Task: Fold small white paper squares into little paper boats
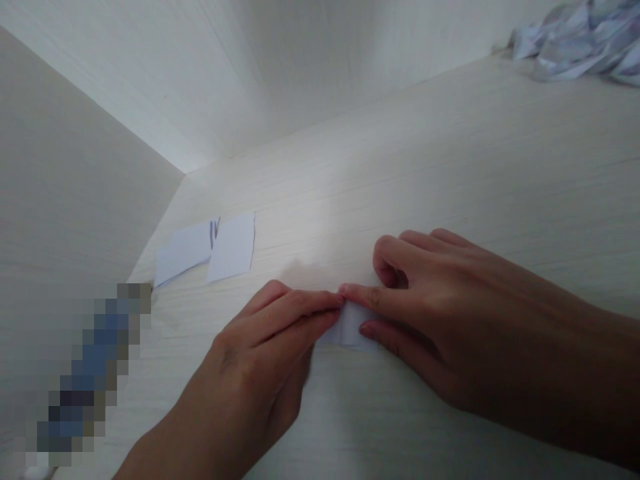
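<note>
A small piece of white paper (353, 327) lies on the pale wood-grain surface, partly hidden under both hands. A vertical crease or edge shows near its middle. My left hand (265, 347) comes in from the lower left, its fingers pressed together on the left part of the paper. From the right, my right hand (425, 300) holds the paper down with the index fingertip at its top edge and the thumb lower on it; the other fingers are curled in. The two index fingertips meet at the paper's upper edge.
Two flat white paper pieces (231, 247) lie side by side at the left. Crumpled paper strips (580, 47) are heaped in the far right corner. Pale panels (300, 60) rise behind and at the left. A pixelated blue object (90, 373) stands by the left panel.
</note>
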A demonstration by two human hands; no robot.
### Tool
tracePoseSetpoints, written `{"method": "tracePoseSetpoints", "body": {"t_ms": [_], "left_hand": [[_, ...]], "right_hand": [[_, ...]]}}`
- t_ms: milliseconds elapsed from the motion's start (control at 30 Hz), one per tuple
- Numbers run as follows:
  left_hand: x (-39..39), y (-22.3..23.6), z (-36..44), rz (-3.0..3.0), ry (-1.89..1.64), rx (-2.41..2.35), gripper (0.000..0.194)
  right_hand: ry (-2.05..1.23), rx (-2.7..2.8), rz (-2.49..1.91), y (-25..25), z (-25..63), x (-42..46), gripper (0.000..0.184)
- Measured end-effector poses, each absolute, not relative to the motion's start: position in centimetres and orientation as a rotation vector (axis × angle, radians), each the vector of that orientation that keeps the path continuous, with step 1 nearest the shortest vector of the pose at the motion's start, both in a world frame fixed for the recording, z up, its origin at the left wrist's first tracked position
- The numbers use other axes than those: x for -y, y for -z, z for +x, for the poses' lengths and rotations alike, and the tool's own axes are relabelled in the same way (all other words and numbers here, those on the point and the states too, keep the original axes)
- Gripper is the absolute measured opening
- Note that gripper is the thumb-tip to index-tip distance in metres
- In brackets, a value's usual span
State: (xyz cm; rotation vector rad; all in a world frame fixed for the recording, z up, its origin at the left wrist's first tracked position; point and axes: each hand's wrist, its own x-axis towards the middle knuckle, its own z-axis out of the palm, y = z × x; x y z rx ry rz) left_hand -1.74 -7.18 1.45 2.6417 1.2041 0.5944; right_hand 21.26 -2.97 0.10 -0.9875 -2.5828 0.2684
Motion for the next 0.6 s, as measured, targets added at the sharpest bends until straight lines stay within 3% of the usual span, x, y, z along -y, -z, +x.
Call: {"method": "tracePoseSetpoints", "body": {"t_ms": [300,600], "left_hand": [[9.1,-1.0,0.0,2.843,-0.531,-1.300,0.027],[10.3,-1.0,-0.8,2.905,-0.335,-1.419,0.037]], "right_hand": [[-0.108,2.695,-1.008,-1.0,21.2,3.0,0.026],[-0.021,2.766,-0.997,-1.5,21.3,3.5,0.023]]}}
